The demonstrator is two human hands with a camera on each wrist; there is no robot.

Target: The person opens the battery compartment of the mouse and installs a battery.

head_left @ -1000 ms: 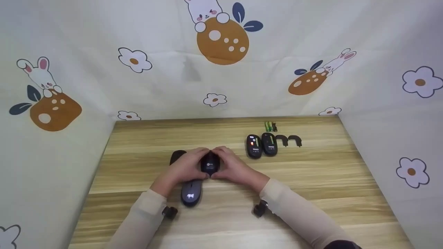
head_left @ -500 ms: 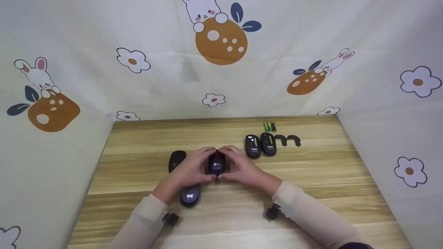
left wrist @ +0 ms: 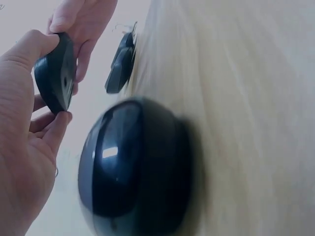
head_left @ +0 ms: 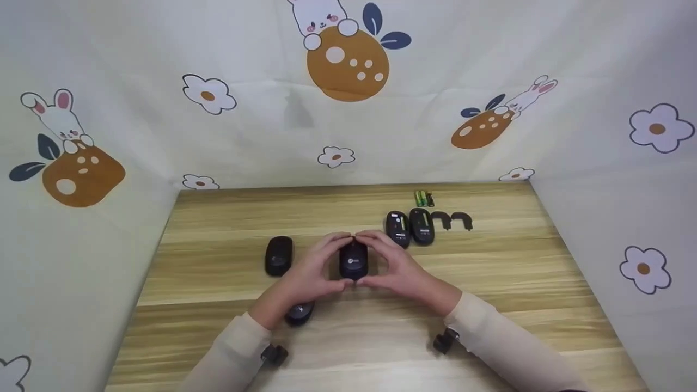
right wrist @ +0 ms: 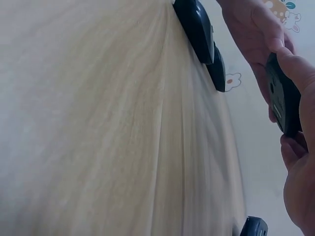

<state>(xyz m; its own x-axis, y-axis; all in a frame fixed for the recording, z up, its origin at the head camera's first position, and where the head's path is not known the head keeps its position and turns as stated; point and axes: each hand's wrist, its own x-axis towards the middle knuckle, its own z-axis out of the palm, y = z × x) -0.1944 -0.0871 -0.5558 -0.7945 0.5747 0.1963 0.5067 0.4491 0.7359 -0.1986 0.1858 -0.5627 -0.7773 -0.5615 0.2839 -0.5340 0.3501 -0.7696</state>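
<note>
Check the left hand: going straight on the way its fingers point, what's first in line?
Most likely the right hand, whose fingertips face those of the left hand at the far end of the held mouse. Depth there is hard to judge.

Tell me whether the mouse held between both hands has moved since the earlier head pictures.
Yes, rightward: in the head view, the held computer mouse is now nearer the unmoved batteries.
</note>
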